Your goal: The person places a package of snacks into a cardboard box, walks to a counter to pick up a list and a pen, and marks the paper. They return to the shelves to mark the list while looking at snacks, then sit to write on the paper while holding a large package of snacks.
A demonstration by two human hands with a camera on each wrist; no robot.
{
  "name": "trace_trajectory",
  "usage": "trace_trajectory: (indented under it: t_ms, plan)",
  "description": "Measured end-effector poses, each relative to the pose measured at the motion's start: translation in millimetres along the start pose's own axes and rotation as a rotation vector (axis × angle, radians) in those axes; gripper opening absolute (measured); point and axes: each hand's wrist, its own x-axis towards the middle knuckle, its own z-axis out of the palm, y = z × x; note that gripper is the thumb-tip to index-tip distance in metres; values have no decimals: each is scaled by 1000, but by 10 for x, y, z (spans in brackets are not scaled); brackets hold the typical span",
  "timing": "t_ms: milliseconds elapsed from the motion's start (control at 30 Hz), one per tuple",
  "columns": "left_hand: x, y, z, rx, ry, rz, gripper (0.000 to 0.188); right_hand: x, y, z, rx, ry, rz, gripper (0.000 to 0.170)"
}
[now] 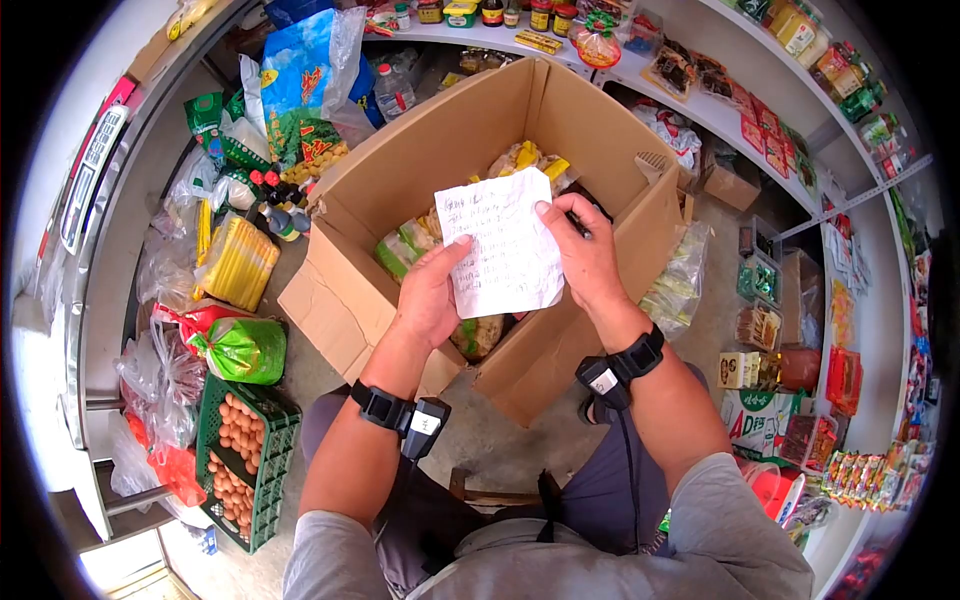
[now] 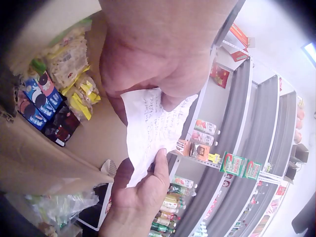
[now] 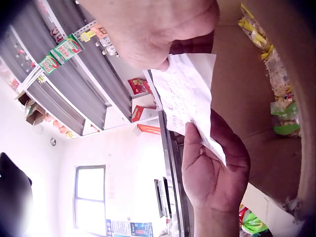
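A creased white sheet of paper with handwritten lines (image 1: pixel 500 245) is held up above an open cardboard box (image 1: pixel 350 270) in the head view. My left hand (image 1: pixel 430 300) pinches its left edge, thumb on the written side. At the upper right edge, my right hand (image 1: pixel 588 255) grips the paper between thumb and curled fingers. The left wrist view shows the same paper (image 2: pixel 148 128) between both hands, the right hand (image 2: pixel 140 197) below. In the right wrist view, the left hand (image 3: pixel 217 173) supports the paper (image 3: pixel 185 94) from behind with its thumb in front.
Inside the box lie bagged foods (image 1: pixel 405 245) and blue packets (image 2: pixel 37 103). A green crate of eggs (image 1: pixel 240 455) stands at the lower left, near yellow packs (image 1: pixel 240 262). Shelves of goods (image 1: pixel 720 110) curve around the back and right. A clear plastic bag (image 1: pixel 680 280) lies right of the box.
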Motion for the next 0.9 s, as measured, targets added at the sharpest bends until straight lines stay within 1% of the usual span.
trace_trajectory:
  t_ms: [200, 300, 900]
  plan:
    - [-13, 11, 9, 15, -3, -2, 37, -6, -14, 3, 8, -2, 7, 19]
    - [-3, 11, -19, 28, -25, -7, 41, -4, -7, -2, -2, -3, 5, 19]
    - [-16, 13, -3, 14, -16, -4, 40, 0, -18, 3, -6, -5, 4, 20]
